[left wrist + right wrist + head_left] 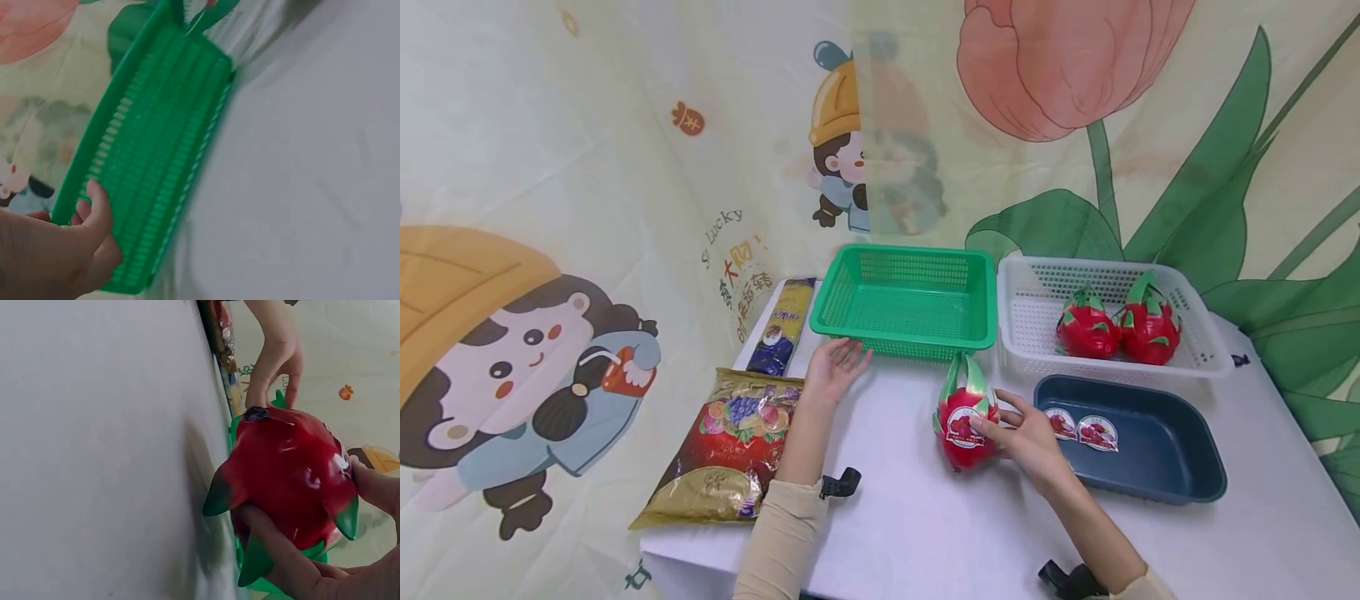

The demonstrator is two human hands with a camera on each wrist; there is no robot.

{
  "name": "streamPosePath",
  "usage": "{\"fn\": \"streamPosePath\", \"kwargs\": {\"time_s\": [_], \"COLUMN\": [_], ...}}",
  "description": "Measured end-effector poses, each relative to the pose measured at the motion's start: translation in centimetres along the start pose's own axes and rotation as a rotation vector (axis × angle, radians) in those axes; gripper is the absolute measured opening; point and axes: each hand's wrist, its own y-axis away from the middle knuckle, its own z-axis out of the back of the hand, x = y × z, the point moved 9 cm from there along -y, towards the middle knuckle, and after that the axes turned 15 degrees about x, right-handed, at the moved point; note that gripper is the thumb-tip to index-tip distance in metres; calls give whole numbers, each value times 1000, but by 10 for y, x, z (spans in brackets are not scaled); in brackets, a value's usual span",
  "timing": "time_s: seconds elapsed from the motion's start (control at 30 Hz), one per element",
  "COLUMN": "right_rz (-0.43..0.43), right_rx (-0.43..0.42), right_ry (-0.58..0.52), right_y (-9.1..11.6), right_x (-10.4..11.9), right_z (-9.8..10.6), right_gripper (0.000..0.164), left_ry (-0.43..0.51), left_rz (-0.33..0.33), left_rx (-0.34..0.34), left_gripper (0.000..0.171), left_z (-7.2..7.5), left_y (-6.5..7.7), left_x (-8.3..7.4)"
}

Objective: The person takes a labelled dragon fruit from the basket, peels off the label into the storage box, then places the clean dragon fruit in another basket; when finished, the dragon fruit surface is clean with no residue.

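A red dragon fruit (964,433) with green leaf tips is gripped in my right hand (1028,440), thumb on one side and fingers on the other. A round white-and-red sticker (966,427) shows on its front. The right wrist view has the dragon fruit (290,475) close up, raised off the white table. My left hand (837,372) is nearest the front left corner of the green basket (910,344), its fingers loose with nothing in them. In the left wrist view that hand (75,253) overlaps the basket's end; whether it touches the rim I cannot tell.
A white basket (1022,354) at the back right holds two dragon fruits (1088,329). In front of it stands a dark blue tray (1180,442) with two round stickers (1097,433). At left lie a gold-and-red bag (730,442) and a blue-and-yellow packet (782,325).
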Motion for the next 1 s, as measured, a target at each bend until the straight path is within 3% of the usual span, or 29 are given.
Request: {"fn": "streamPosePath", "kwargs": {"time_s": [0.07,0.13,0.3,0.5,0.63,0.77,0.87,1.0], "right_rz": [15,36,79,75,54,58,85,166], "right_rx": [-19,-37,-49,-29,-36,-89,-141,-199], "right_ry": [55,113,213,200,235,437,577,624], "right_y": [-5,-10,-15,-13,-10,-3,4,10], "right_x": [5,10,19,17,12,22,36,53], "right_z": [-1,-4,-9,-9,-5,0,4,11], "right_gripper": [82,78,63,56,58,59,56,50], "left_ry": [-88,-196,-462,-710,-767,-764,-768,-804], "left_rz": [33,89,252,331,327,311,304,284], "left_rx": [30,90,298,474,505,484,467,457], "left_gripper": [23,23,48,46,43,41,43,47], "left_z": [-3,-9,-30,-46,-51,-53,-56,-62], "left_y": [-2,-3,-2,3,4,2,1,0], "left_x": [16,34,77,101,106,106,107,110]}}
